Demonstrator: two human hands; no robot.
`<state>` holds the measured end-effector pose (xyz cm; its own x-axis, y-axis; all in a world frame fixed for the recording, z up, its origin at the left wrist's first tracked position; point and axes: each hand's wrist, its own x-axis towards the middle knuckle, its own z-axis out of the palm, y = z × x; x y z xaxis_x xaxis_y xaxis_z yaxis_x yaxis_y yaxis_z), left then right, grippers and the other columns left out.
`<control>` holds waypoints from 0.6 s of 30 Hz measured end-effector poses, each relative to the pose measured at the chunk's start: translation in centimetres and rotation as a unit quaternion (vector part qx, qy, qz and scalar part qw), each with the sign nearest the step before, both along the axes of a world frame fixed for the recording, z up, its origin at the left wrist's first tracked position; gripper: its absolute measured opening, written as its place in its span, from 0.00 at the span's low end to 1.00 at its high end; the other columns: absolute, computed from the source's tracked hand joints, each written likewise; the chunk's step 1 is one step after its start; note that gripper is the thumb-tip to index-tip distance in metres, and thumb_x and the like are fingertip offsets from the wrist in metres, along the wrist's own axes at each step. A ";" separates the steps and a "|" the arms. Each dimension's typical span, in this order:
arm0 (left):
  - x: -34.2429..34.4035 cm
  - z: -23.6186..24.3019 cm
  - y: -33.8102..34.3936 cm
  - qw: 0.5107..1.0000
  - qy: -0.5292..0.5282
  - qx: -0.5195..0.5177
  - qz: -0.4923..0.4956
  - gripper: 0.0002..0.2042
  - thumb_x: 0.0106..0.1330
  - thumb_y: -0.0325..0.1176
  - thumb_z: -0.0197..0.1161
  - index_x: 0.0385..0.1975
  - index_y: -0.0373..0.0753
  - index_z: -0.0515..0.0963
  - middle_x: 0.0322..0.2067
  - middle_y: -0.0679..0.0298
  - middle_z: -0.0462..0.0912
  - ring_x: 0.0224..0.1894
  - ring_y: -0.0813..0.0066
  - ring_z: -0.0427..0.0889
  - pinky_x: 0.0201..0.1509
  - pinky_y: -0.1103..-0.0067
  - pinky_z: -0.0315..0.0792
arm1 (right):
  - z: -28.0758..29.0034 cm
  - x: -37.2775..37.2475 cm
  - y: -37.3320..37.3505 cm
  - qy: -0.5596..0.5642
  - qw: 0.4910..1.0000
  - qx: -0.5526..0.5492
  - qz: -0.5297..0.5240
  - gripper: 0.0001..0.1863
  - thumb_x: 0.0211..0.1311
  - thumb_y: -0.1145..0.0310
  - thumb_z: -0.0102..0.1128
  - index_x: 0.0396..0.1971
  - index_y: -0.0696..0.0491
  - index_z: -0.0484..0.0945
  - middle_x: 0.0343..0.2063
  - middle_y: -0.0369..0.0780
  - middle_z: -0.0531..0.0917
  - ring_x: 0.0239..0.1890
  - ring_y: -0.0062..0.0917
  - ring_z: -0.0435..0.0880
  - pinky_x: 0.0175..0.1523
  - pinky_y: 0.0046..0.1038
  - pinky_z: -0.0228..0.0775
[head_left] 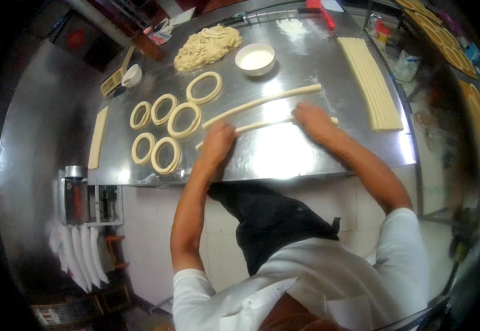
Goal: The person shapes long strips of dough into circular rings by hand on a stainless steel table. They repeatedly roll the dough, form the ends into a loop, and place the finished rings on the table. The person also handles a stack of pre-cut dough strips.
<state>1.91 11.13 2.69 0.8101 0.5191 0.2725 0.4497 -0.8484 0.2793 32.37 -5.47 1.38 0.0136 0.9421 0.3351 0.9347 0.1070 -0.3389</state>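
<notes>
Both hands, left hand [218, 140] and right hand [313, 120], pressing flat, grip spread, rolling dough rope [262, 126] on bench [317, 154]; keeping pressure even for uniform thickness.

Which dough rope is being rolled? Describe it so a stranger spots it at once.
Start at the steel table, then find the two long dough ropes across its middle. The nearer rope lies under both hands; the farther rope lies untouched beyond it.

Head camera looks steeply down, fairly near, onto the steel table [306, 55].
</notes>
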 end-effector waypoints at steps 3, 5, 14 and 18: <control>1.0 -0.1 -1.4 0.999 0.029 0.028 0.031 0.13 0.60 0.32 0.76 0.44 0.36 0.87 0.43 0.54 0.85 0.48 0.50 0.82 0.54 0.61 0.77 | 0.4 1.3 -2.2 0.006 0.999 0.017 -0.032 0.09 0.65 0.66 0.67 0.34 0.57 0.82 0.36 0.45 0.80 0.43 0.42 0.79 0.51 0.43 0.74; 4.8 0.0 -3.7 0.997 -0.055 0.050 -0.034 0.14 0.60 0.33 0.76 0.43 0.36 0.87 0.43 0.53 0.85 0.49 0.50 0.82 0.54 0.61 0.77 | 1.1 0.6 -2.6 0.000 0.999 0.006 -0.033 0.09 0.66 0.66 0.67 0.35 0.57 0.82 0.37 0.46 0.80 0.43 0.42 0.79 0.50 0.43 0.74; 13.6 -0.1 -6.6 0.992 -0.064 0.027 -0.109 0.11 0.59 0.34 0.74 0.38 0.36 0.83 0.38 0.56 0.83 0.44 0.52 0.81 0.52 0.59 0.75 | 1.4 3.8 -7.4 0.010 0.998 0.010 -0.066 0.10 0.67 0.67 0.67 0.39 0.59 0.83 0.37 0.47 0.81 0.43 0.43 0.80 0.49 0.43 0.73; 17.2 -1.4 -7.3 0.982 -0.059 -0.003 -0.180 0.11 0.60 0.35 0.73 0.38 0.36 0.84 0.36 0.55 0.82 0.44 0.52 0.80 0.52 0.61 0.75 | 0.7 5.0 -8.1 0.012 0.999 -0.001 -0.051 0.10 0.67 0.68 0.66 0.43 0.58 0.82 0.40 0.46 0.81 0.44 0.45 0.79 0.50 0.42 0.73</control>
<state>19.12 3.79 1.26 0.9048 0.2067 0.3724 0.0854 -0.9446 0.3170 37.41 -13.52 2.08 0.1173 0.9361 0.3315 0.9326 0.0109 -0.3608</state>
